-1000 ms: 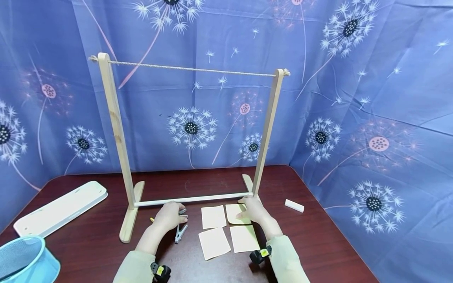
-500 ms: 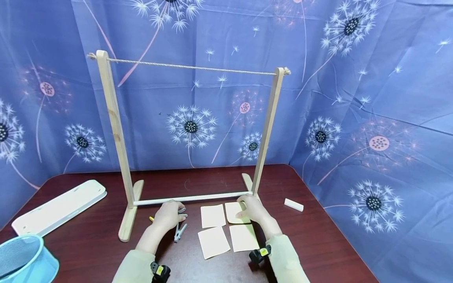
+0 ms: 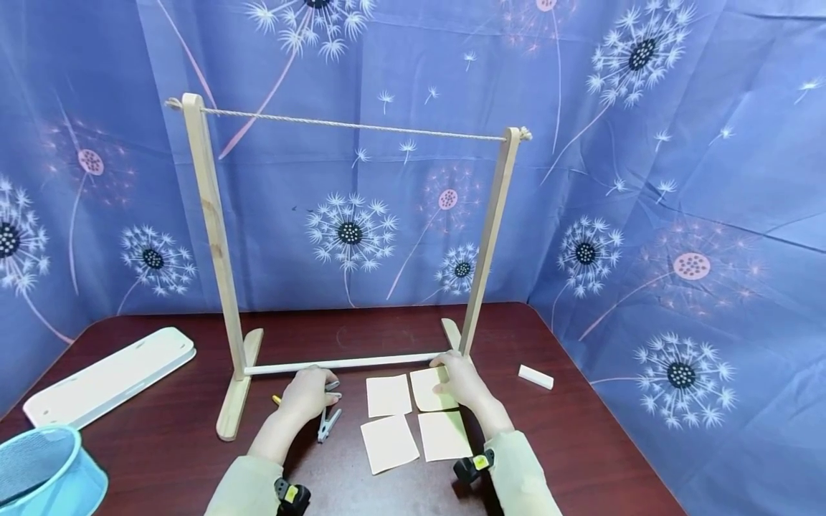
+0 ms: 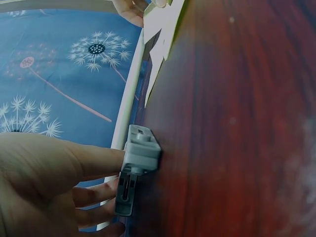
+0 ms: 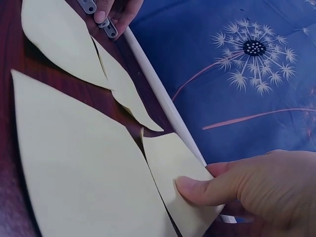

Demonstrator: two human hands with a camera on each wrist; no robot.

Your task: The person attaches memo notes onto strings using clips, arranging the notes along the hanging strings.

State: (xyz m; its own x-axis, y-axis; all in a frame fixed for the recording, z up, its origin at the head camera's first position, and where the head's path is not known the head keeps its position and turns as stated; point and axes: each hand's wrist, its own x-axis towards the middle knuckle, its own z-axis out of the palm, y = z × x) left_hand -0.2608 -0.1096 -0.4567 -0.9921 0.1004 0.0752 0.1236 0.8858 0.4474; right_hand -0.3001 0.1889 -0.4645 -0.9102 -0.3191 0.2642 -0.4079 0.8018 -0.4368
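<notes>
The step in hand looks like picking up, with each hand taking one item from the desk (image 3: 361, 494). The right hand (image 3: 466, 385) has the far-right sheet (image 3: 429, 391) in a closed grip at its outer edge: the thumb lies on the upper face, while the other fingers sit at and beyond the edge, partly hidden. That sheet is the far right one of four pale yellow squares; the three other sheets (image 3: 390, 443) lie close beside one another, left of it and nearer the person. The left hand (image 3: 306, 393) has a small grey clip (image 5: 108, 28) in a narrow grip between thumb and fingers, low over the desk; how firmly it is held cannot be told. A second clip (image 3: 327, 426) lies just beside that hand, on the near side. Behind both hands runs the white bar (image 3: 348, 363) of a wooden frame (image 3: 216, 222), with a rope (image 3: 355, 127) strung across its top.

The next move seems to call for raising the sheet without creasing it or dragging its neighbours, and for settling the clip so that thumb and finger can squeeze its handles.
</notes>
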